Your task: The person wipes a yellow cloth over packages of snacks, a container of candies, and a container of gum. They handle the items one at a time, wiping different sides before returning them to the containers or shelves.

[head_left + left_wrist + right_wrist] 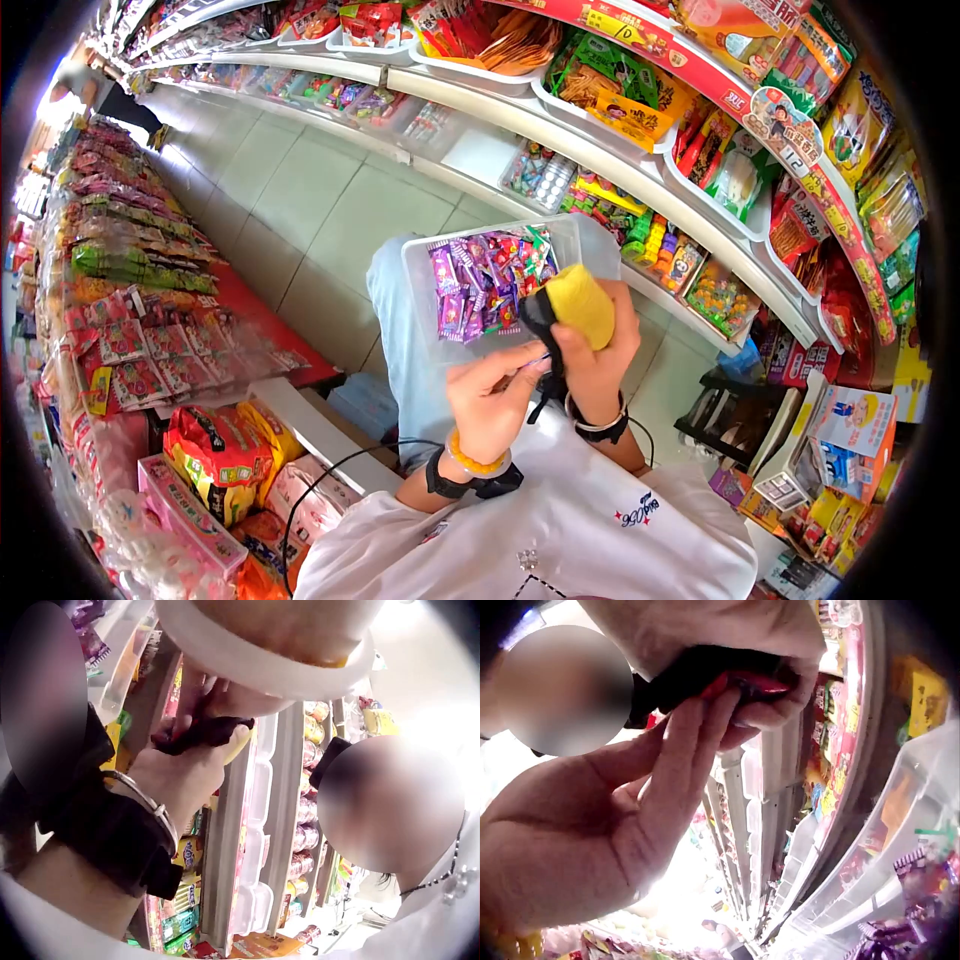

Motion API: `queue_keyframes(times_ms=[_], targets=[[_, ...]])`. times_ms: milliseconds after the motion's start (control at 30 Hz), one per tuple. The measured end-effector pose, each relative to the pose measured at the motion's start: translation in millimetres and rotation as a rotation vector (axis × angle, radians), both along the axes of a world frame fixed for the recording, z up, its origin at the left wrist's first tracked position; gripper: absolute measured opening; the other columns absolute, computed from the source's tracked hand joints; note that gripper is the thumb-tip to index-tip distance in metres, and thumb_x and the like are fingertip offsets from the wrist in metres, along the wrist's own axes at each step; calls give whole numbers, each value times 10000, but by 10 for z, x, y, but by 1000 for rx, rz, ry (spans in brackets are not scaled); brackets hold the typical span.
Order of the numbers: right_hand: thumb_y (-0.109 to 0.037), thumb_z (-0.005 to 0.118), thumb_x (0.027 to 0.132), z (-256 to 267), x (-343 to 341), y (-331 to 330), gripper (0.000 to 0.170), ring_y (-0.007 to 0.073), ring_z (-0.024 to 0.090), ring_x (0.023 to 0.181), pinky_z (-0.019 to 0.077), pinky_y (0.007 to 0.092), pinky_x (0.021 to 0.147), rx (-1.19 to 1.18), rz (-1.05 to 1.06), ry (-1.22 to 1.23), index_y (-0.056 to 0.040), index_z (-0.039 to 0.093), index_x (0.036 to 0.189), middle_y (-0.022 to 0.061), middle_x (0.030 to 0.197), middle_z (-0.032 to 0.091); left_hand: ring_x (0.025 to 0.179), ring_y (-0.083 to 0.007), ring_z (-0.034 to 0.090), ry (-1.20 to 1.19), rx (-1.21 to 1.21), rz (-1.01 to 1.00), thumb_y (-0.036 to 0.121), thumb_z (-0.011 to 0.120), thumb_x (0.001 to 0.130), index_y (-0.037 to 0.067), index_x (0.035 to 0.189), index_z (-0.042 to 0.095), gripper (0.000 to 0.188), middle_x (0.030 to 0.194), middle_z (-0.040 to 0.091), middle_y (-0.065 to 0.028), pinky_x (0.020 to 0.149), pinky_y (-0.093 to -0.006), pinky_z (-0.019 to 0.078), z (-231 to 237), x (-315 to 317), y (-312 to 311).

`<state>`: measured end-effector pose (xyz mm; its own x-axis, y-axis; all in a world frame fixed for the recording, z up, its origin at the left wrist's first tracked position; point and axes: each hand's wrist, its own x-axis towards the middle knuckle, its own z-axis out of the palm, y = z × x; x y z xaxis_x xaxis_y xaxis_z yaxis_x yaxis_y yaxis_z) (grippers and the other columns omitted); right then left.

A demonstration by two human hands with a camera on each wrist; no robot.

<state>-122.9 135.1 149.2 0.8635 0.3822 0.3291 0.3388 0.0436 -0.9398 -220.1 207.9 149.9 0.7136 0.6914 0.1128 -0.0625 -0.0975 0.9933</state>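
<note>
My right hand [600, 350] grips a yellow and black pouch-like object [588, 305] above a clear tub [425, 305] of purple and red wrapped sweets. The fingertips of my left hand [490, 400] pinch a small shiny piece at the object's black part. In the right wrist view, a red shiny piece [761, 684] shows in the dark opening, with left fingers [679, 750] against it and my right hand [727, 630] around the black material. The left wrist view shows my right hand [176, 776] holding the black part [210, 733]. The tub rests on my lap.
Curved shelves [480, 95] of snack trays rise ahead and to the right. Packets fill the display [130, 250] on the left, beside a tiled floor [300, 190]. A cable [310, 487] runs near my left arm. Another person [100, 95] is at the aisle's far end.
</note>
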Motion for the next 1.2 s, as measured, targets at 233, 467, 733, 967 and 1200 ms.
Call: queue_keyframes(times_ms=[233,467,733,967,1200], targets=[[-453,507,924,-263,287,-76,601,235,572,1052,457,367,893,515,-91,308,7,410,1299,143,1173,559,776,-139,648,-177,-213,158,-77,643,799,-47,983,645,187,935,680,-113,688,-243,519,-149,25,152],[-493,469,922,-354,-1,-10,659,303,430,1244,424,489,964,966,265,741,-77,286,1398,101,1379,399,979,-270,642,-191,727,111,-77,573,785,-63,958,648,189,1035,656,-197,833,-338,516,-49,130,224],[-248,601,864,-121,30,-57,624,290,495,1194,425,437,992,821,170,781,-6,300,1354,172,1336,445,1302,-361,390,-239,272,-574,-120,510,732,-18,1319,338,620,1305,477,-266,1100,-487,194,40,325,89],[-171,609,838,-243,121,-15,584,283,572,1094,439,424,972,821,180,713,13,338,1321,179,1276,504,849,-153,607,-37,136,-185,-53,573,803,-16,1014,589,214,985,617,-134,688,-260,471,-142,197,146],[-386,678,818,-234,-26,71,729,323,543,1144,414,445,992,750,206,545,43,352,1309,207,1268,506,536,-43,503,56,-280,-412,43,620,863,-5,841,560,80,607,568,-13,486,-200,381,-89,256,119]])
